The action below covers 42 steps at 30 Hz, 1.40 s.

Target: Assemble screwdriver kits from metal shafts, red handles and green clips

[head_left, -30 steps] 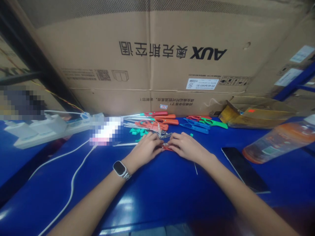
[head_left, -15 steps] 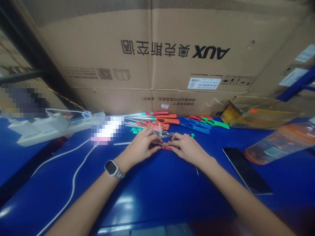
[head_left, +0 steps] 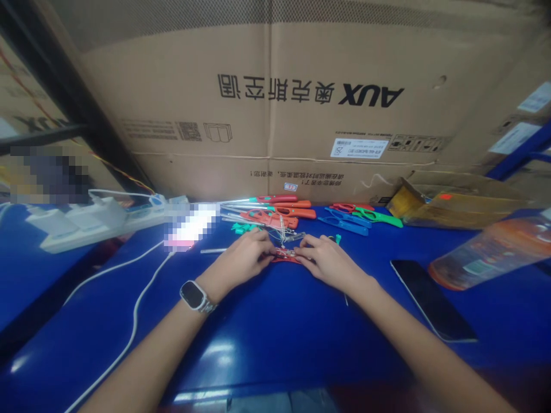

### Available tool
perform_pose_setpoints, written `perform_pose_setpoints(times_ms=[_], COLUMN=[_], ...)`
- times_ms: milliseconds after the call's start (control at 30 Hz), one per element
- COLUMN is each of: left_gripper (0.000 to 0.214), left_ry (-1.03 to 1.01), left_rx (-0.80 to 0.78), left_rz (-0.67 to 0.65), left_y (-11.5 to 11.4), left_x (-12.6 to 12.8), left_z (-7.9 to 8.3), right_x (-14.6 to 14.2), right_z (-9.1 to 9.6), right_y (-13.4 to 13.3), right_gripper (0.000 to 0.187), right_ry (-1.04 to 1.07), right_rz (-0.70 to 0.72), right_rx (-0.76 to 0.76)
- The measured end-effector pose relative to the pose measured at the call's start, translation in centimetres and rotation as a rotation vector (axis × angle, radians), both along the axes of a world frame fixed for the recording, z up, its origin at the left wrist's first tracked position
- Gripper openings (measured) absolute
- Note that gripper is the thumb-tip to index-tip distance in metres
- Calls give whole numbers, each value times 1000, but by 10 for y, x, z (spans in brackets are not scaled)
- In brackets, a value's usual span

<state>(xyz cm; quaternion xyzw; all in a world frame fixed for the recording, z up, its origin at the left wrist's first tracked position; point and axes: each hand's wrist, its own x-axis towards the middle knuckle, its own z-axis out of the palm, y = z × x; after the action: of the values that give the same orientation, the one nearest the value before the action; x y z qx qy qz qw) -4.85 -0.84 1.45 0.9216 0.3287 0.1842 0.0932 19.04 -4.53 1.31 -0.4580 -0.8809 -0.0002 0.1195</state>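
Note:
My left hand point(head_left: 245, 258) and my right hand point(head_left: 325, 261) meet over a small red part point(head_left: 284, 257) lying on the blue table point(head_left: 275, 332). Both hands pinch it from either side, fingers curled. Thin metal pieces show between the fingertips. Just beyond my hands lies a pile of orange-handled scissors point(head_left: 275, 215) with loose metal blades, and small green plastic pieces point(head_left: 241, 228) sit to the left of it. A smartwatch point(head_left: 194, 296) is on my left wrist.
Blue and green scissors point(head_left: 361, 217) lie at the back right. A black phone point(head_left: 433, 298) and a tilted orange bottle point(head_left: 486, 252) are on the right. A white power strip point(head_left: 81, 223) and white cable point(head_left: 129, 321) run on the left. A big cardboard box point(head_left: 275, 109) walls the back.
Both hands have shifted slightly away from me with the red part, and the fingers have kept working on it. The view drifted a little.

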Motion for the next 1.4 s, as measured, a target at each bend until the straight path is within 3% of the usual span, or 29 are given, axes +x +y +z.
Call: perform_pose_setpoints(times_ms=[233,500,767,967,1100,1233,1400], left_gripper=[16,9,11,13,17,16,14], left_ry=[84,34,54,-90,-125,-108,-116], left_rx=[20,-99,-113,-229,-185,-161,-182], left_rz=[18,26,14,76,231,243,206], left_y=[3,2,4,14,23,25,21], left_x=[4,2,-3,-28,-51,-56,-45], left_z=[-3,0,0,12,22,20,12], right_x=[-3,-5,-8,-4,-1,-16,-55], right_z=[-1,-2,0,0,2,10,23], right_y=[1,1,0,-1,-3,7,44], right_gripper=[25,25,23,23,26,21,14], right_ry=[-8,6,50,113,172,207,128], right_rz=[13,38,17,15,-33,4,83], right_rx=[6,15,-37,-78,-72,-87,-107])
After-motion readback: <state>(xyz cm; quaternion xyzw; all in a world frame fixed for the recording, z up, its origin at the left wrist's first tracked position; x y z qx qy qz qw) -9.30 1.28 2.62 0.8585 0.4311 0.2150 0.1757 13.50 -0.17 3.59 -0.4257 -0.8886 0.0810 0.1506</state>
